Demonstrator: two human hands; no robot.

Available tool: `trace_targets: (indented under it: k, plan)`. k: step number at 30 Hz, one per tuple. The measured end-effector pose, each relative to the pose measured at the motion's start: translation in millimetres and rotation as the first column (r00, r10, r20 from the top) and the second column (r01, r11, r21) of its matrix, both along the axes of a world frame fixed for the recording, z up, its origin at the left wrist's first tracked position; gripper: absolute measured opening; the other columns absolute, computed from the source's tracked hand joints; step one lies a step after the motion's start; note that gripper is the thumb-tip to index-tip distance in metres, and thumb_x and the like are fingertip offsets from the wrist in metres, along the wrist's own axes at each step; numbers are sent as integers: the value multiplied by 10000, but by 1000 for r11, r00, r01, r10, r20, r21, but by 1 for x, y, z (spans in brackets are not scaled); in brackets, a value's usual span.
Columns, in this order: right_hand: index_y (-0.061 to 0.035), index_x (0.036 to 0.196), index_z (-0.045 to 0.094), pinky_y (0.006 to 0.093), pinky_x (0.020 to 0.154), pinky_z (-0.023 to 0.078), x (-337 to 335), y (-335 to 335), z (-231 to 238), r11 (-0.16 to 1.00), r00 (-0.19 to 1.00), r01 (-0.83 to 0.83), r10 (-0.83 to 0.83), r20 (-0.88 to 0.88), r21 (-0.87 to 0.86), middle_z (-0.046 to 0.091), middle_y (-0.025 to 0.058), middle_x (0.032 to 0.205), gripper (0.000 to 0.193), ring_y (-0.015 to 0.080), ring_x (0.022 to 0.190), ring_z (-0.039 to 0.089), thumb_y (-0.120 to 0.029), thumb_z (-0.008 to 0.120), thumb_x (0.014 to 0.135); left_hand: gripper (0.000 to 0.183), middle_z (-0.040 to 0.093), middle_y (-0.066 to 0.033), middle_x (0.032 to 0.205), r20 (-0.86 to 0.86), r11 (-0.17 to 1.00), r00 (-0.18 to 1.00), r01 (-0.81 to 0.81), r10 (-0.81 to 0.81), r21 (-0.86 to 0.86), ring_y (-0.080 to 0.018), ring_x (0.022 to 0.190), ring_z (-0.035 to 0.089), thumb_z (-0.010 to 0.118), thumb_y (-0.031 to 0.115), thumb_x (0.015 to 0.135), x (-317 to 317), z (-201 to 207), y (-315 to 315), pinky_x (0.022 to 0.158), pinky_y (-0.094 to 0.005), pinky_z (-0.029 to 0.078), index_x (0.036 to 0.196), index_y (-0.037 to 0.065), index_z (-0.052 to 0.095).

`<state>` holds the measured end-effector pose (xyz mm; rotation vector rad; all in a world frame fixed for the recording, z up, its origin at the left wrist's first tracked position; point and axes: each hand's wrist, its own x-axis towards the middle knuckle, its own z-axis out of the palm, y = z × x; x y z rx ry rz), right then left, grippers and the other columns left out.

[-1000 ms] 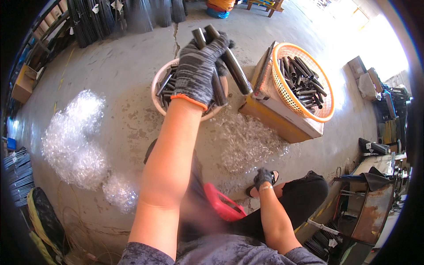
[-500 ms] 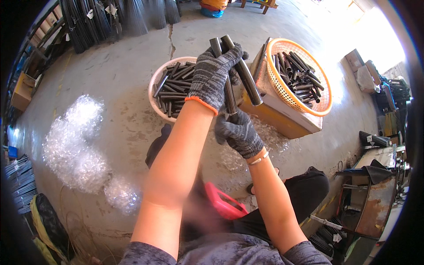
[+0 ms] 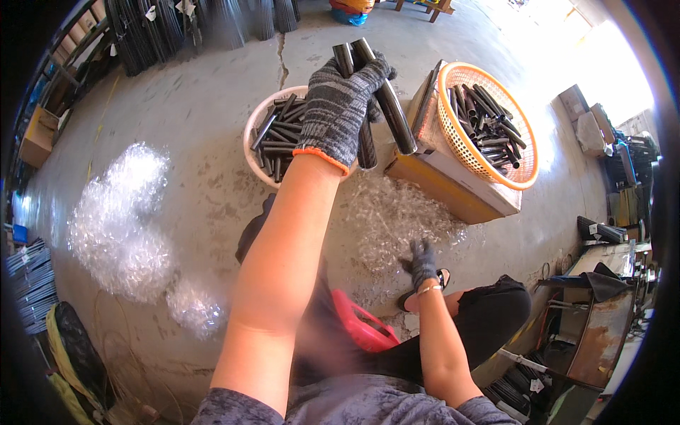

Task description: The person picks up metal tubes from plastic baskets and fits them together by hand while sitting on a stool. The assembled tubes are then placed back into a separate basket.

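My left hand [image 3: 334, 110], in a grey-and-black striped knit glove with an orange cuff, is closed around two glossy black tubes. The right-hand tube [image 3: 397, 122] sticks out past the fingers; the other tube [image 3: 366, 147] runs partly hidden behind the glove. Down by my foot, my right hand [image 3: 423, 264] is gloved in grey, its fingers stretched out and nothing visible in it. Behind the left hand, a pale pink basket [image 3: 250, 145] holds many short black tubes [image 3: 285, 127]. More black tubes [image 3: 489, 127] lie in an orange-rimmed basket [image 3: 533, 166] on the right.
The orange-rimmed basket rests on a cardboard box [image 3: 453, 185]. Clear plastic scraps [image 3: 397, 219] litter the floor before it, and a larger heap of clear plastic [image 3: 117, 227] lies left. A red plastic seat [image 3: 358, 326] is beneath me. Long dark rods [image 3: 142, 35] stand far left.
My right hand has let go of the tube's lower end and dropped down toward my foot. The left hand, still gripping both tubes, has risen slightly.
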<state>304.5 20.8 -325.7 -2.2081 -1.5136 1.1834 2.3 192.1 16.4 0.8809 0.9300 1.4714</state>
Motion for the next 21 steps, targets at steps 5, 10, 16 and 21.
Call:
trace_targets:
  k: [5, 10, 16, 21]
  plan:
    - [-177, 1432, 199, 238, 451, 444, -71, 84, 202, 813, 470, 439, 155, -869, 383, 459, 170, 1298, 814, 145, 615, 575, -134, 699, 792, 180, 653, -16, 770, -64, 997, 995, 77, -78, -19, -57, 505, 490, 664, 214, 837, 15, 8, -7, 442, -208, 412, 919, 54, 662]
    - [-114, 1361, 365, 248, 474, 394, -134, 104, 252, 913, 165, 152, 354, -920, 379, 586, 76, 1047, 746, 128, 554, 506, -286, 758, 751, 199, 565, 19, 637, -16, 989, 991, 133, -134, -64, -67, 486, 491, 685, 242, 822, 21, 1, -5, 427, -213, 396, 901, 59, 681]
    - [-100, 1046, 543, 257, 496, 382, -130, 63, 177, 980, -113, 184, -62, -992, -82, 462, -15, 642, 282, 133, 544, 445, -313, 612, 874, 145, 595, -13, 658, -57, 999, 998, -26, 25, -23, -82, 451, 484, 669, 199, 836, 14, -2, 0, 402, -222, 395, 863, 58, 650]
    - [-129, 1004, 516, 309, 555, 426, -19, -9, 10, 965, 887, 249, -260, -381, -79, 505, 31, 820, 174, 186, 669, 527, -245, 553, 879, 111, 596, -17, 649, 90, 995, 991, -96, 96, 0, -91, 432, 481, 661, 163, 835, -1, 6, 3, 404, -223, 395, 864, 58, 646]
